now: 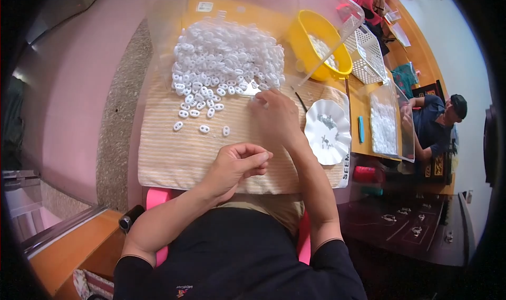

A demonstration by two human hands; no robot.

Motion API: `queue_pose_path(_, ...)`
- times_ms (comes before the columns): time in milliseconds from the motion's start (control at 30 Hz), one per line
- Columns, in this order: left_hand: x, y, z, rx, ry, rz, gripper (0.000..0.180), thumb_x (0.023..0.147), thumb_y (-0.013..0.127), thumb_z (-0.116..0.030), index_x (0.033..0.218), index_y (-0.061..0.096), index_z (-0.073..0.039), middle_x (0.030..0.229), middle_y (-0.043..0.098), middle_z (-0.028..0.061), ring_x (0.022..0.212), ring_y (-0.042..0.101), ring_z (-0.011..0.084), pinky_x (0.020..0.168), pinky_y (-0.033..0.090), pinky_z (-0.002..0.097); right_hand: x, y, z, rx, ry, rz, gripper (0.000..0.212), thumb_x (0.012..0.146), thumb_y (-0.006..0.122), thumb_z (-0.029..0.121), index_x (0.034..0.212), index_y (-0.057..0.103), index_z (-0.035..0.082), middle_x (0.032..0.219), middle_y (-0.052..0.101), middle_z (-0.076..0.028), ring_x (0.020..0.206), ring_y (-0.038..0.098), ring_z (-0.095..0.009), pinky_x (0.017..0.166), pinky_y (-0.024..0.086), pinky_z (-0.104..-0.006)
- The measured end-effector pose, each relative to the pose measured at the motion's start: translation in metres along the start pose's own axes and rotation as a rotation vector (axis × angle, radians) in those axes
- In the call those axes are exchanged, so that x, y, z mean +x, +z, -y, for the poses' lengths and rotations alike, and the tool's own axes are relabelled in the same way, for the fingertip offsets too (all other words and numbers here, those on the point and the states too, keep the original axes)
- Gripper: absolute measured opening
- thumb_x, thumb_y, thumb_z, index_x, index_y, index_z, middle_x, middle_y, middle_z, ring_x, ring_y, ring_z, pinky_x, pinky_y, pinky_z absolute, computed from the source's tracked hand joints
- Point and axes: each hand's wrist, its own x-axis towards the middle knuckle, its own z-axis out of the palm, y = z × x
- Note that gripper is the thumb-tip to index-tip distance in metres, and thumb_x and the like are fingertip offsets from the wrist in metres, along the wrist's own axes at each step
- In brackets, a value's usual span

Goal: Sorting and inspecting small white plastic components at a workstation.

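Over the striped cloth (182,158), my left hand (237,167) is closed in a pinch; whatever its fingertips hold, if anything, cannot be made out. My right hand (276,113) reaches farther forward, its fingers smeared by motion beside the near edge of a heap of small white plastic pieces (226,52). Each piece is oval with two dark holes. Several loose ones (204,129) lie spread on the cloth in front of the heap. Right of my right forearm sits a white wavy-rimmed dish (316,147) containing small grey bits (328,122). A thin black stick (301,101) lies between hand and dish.
A clear plastic bin (329,52) surrounds the heap. Beyond the dish stand a yellow basket (300,34) with white pieces and a white perforated basket (369,57). A teal bar (361,129) lies to the right. Another person (437,118) sits at a second clear bin (398,142).
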Motion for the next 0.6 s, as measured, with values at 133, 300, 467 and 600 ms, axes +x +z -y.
queue_pose_path(133,-0.0005,-0.0015,-0.0001,0.004,0.008,-0.010,0.012,0.089,0.065,-0.008,0.099,0.064,0.000,0.099,0.067,0.0096,0.080,0.064,0.0124,0.075,0.056,0.0270,0.0004,0.0035,0.0072,-0.120,0.038,0.051,0.018,0.083,0.059,0.020,0.093,0.068,0.007,0.093,0.065,-0.011,0.085,0.064,-0.032,0.076,0.049,-0.0417)
queue_pose_path(300,-0.0026,0.0004,-0.0022,0.008,0.013,-0.001,0.013,0.090,0.066,-0.009,0.099,0.064,-0.001,0.096,0.067,0.0061,0.082,0.062,0.0090,0.076,0.054,0.0248,-0.0051,-0.0016,0.0079,-0.107,-0.007,0.088,0.016,0.081,0.060,0.018,0.094,0.066,0.009,0.096,0.063,-0.008,0.086,0.064,-0.032,0.076,0.049,-0.0416)
queue_pose_path(467,-0.0028,0.0008,-0.0031,0.005,0.016,-0.015,0.012,0.090,0.065,-0.009,0.098,0.064,-0.001,0.096,0.067,0.0058,0.081,0.062,0.0087,0.075,0.054,0.0243,-0.0050,-0.0031,0.0098,-0.063,-0.058,0.039,0.014,0.079,0.061,0.018,0.090,0.064,0.009,0.097,0.062,-0.007,0.085,0.064,-0.033,0.074,0.050,-0.0421)
queue_pose_path(600,-0.0029,0.0009,-0.0029,0.003,0.020,-0.014,0.012,0.090,0.065,-0.009,0.098,0.064,-0.001,0.095,0.067,0.0059,0.081,0.062,0.0088,0.075,0.054,0.0243,-0.0029,-0.0025,0.0083,-0.053,-0.066,0.087,0.013,0.077,0.062,0.016,0.087,0.064,0.007,0.096,0.063,-0.008,0.082,0.064,-0.034,0.073,0.050,-0.0424)
